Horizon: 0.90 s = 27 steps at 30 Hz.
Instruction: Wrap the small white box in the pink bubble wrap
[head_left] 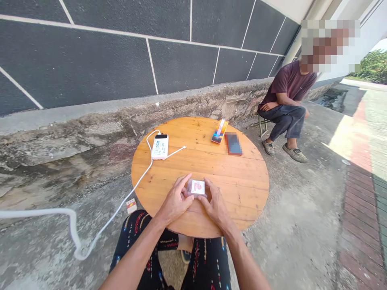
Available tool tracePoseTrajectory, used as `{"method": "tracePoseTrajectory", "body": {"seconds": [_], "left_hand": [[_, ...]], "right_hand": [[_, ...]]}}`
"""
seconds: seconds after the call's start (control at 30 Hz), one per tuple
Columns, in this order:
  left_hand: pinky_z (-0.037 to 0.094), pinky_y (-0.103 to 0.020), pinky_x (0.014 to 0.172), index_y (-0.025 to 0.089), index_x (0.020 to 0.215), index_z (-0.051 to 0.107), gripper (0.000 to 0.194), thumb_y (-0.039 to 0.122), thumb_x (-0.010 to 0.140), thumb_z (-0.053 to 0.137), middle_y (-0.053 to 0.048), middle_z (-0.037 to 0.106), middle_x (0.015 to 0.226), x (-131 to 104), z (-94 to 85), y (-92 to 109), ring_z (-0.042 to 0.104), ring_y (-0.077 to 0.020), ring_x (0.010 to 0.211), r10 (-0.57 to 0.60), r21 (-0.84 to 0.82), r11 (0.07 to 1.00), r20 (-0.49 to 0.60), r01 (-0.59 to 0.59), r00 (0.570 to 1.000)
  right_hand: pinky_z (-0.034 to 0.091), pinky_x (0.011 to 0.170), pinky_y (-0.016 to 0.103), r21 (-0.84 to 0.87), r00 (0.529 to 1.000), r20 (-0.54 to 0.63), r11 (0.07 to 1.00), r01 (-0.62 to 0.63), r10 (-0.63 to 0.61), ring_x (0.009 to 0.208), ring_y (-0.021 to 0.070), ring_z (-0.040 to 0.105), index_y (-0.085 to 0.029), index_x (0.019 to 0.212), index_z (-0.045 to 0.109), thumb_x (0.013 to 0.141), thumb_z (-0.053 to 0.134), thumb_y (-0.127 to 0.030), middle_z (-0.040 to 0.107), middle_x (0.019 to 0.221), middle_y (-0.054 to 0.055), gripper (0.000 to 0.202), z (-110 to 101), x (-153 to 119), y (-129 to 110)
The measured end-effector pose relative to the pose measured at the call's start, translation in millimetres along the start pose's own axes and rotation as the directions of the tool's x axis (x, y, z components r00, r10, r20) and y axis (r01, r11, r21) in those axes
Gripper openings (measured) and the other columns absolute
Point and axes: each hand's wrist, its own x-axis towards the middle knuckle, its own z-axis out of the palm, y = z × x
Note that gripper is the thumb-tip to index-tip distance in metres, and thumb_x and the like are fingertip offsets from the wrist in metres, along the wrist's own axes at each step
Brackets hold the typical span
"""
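A small clear-wrapped card box (196, 187) with a red mark on its white top rests near the front of the round wooden table (236, 181). Both my hands grip it. My left hand (175, 200) holds its left side with the fingers curled against it. My right hand (215, 203) holds its right side, thumb along the edge.
A white power bank (160, 146) with a white cable (133, 189) lies at the table's back left. A colourful box (219, 131) and a dark phone (233, 143) lie at the back right. A small packet (131, 205) lies on the concrete ground. A person (286, 102) sits beyond the table by the wall.
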Motion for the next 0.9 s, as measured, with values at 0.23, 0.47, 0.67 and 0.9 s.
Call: {"method": "tracePoseTrajectory", "body": {"seconds": [0.23,0.47,0.67,0.9], "left_hand": [[0.051,-0.032,0.087,0.023,0.128,0.052,0.055,0.012,0.074,0.054,-0.006,0.052,0.132,3,0.8,5,0.059,-0.0184,0.102,0.1,0.092,0.991,0.017,-0.101,0.995],[0.051,-0.033,0.087,0.02,0.122,0.058,0.048,0.014,0.075,0.055,-0.008,0.056,0.127,-2,9.4,2,0.058,-0.0202,0.105,0.082,0.005,0.997,-0.063,-0.082,0.995],[0.05,-0.025,0.064,0.022,0.134,0.047,0.055,0.029,0.08,0.057,-0.01,0.055,0.124,-1,1.9,1,0.057,-0.0105,0.07,-0.037,-0.104,0.994,-0.072,0.029,0.997],[0.045,-0.022,0.056,0.02,0.132,0.048,0.054,0.037,0.081,0.056,-0.008,0.061,0.114,9,6.2,-1,0.05,-0.0071,0.059,-0.204,-0.328,0.928,-0.044,0.179,0.978]], "right_hand": [[0.037,0.1,0.048,-0.007,0.997,0.018,0.997,0.071,-0.071,0.12,0.0271,0.049,-0.022,0.136,0.039,0.086,0.056,-0.032,0.053,0.131,0.011,0.054,-5,2,-5],[0.038,0.098,0.046,0.001,0.995,0.025,0.995,0.1,-0.1,0.115,0.0262,0.051,-0.023,0.13,0.044,0.085,0.058,-0.028,0.057,0.125,0.01,0.048,-6,6,-8],[0.033,0.104,0.048,-0.001,0.995,0.032,0.996,0.091,-0.091,0.127,0.0264,0.042,-0.025,0.138,0.037,0.087,0.053,-0.029,0.048,0.137,0.01,0.054,-6,3,-6],[0.034,0.102,0.049,-0.014,0.997,0.029,0.997,0.073,-0.072,0.122,0.0267,0.047,-0.025,0.137,0.037,0.086,0.055,-0.028,0.052,0.133,0.01,0.054,-3,1,-4]]}}
